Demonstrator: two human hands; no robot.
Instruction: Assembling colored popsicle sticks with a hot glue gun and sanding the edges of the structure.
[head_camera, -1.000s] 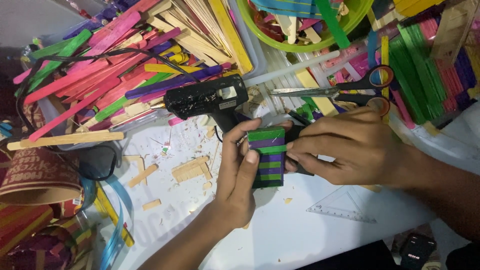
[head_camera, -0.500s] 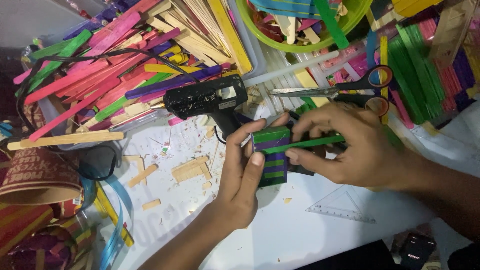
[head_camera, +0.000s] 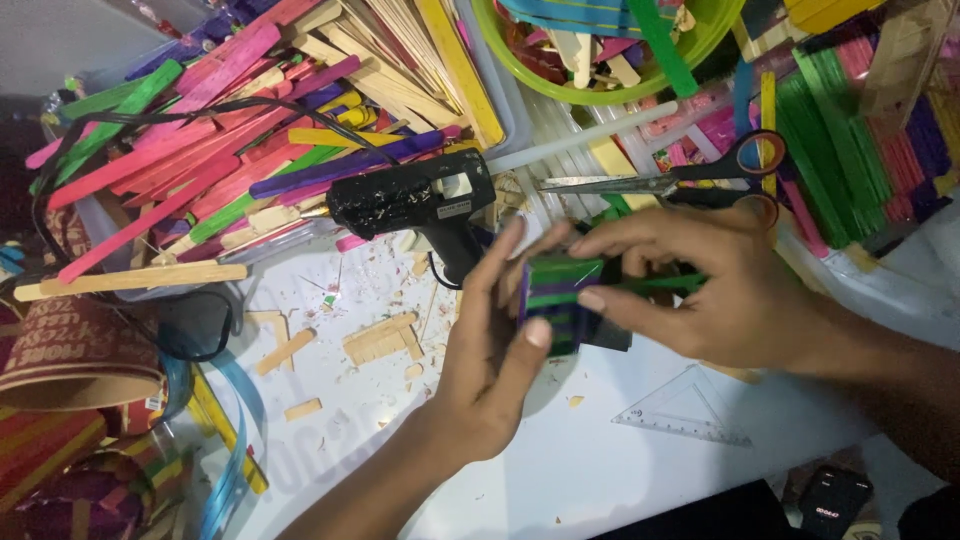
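Observation:
A small panel of glued green and purple craft sticks (head_camera: 553, 296) sits between both hands above the white work surface (head_camera: 560, 460). My left hand (head_camera: 490, 350) cups its left side, thumb under its lower edge. My right hand (head_camera: 700, 285) pinches it from the right and also presses a long green stick (head_camera: 655, 285) across it. A black glue gun (head_camera: 415, 200) lies just behind the hands, its nozzle pointing left.
A heap of coloured craft sticks (head_camera: 230, 130) fills the back left. Scissors (head_camera: 690, 180) lie behind my right hand, a green bowl (head_camera: 610, 92) beyond. Stacked sticks (head_camera: 850, 150) stand at right. A clear set square (head_camera: 690, 412) and wood offcuts (head_camera: 380, 338) lie nearby.
The striped panel has tilted from facing up to more edge-on, and my right hand has brought a long green stick across it. My left hand has closed in around the panel's left side.

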